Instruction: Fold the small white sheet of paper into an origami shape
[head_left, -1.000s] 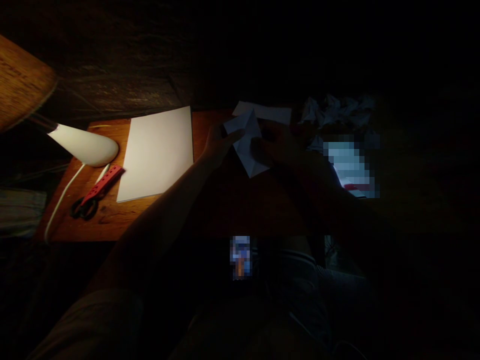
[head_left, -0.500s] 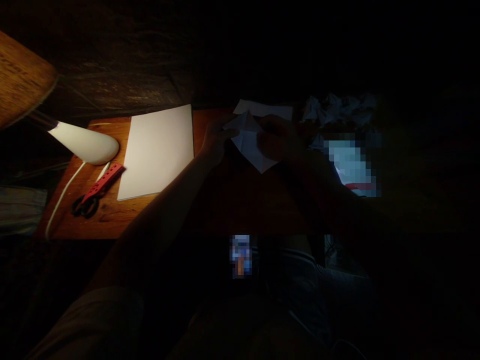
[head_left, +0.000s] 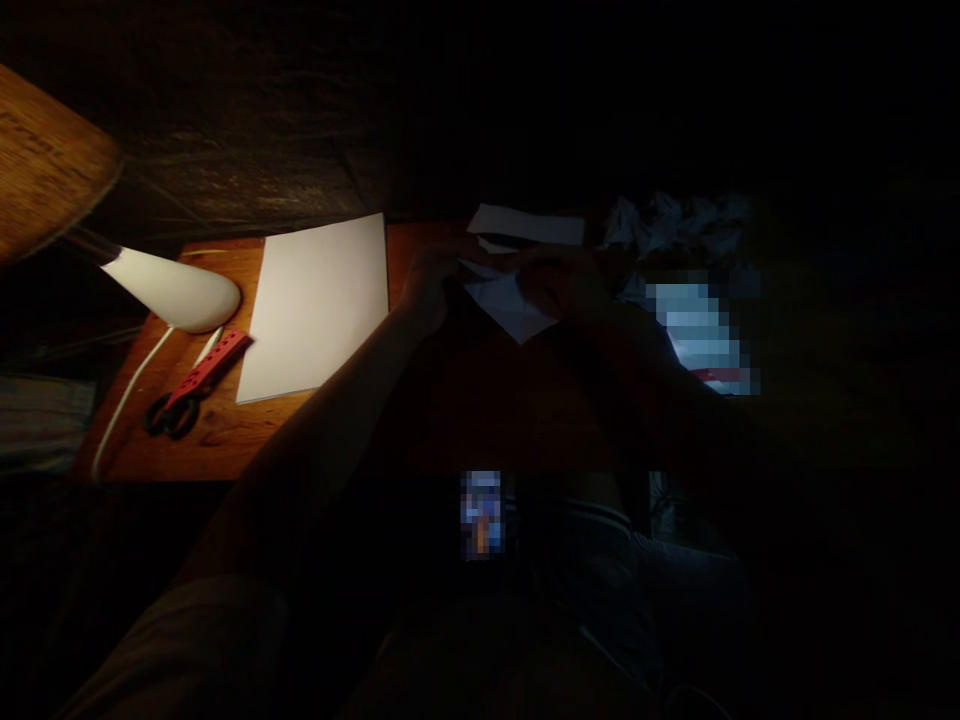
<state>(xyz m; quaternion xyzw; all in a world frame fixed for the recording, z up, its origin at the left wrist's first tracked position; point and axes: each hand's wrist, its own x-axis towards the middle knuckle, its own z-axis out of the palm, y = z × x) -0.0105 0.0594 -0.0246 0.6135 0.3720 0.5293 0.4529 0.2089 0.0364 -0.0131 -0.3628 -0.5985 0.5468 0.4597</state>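
Note:
In dim light, a folded white paper [head_left: 514, 305] lies between my hands above the table, a creased corner pointing toward me. My left hand [head_left: 433, 285] grips its left upper edge, with the fingers reaching across the top. On the other side my right hand [head_left: 553, 275] has its fingers curled over the right part of the sheet. The fingers of both hands are dark, and they cover the paper's upper portion. Just behind them lies a white paper piece [head_left: 532, 225].
A stack of white paper [head_left: 319, 310] lies left on the wooden table [head_left: 225, 430], near scissors with black handles [head_left: 172, 415] in a red cover [head_left: 210, 367]. A white lamp [head_left: 176, 290] stands at far left. Several folded paper shapes [head_left: 667, 222] and a blurred lit screen [head_left: 701, 335] are right.
The paper's upper peak, which stood up between my hands, is now folded down or covered by fingers. Both hands have drawn closer together over the top edge.

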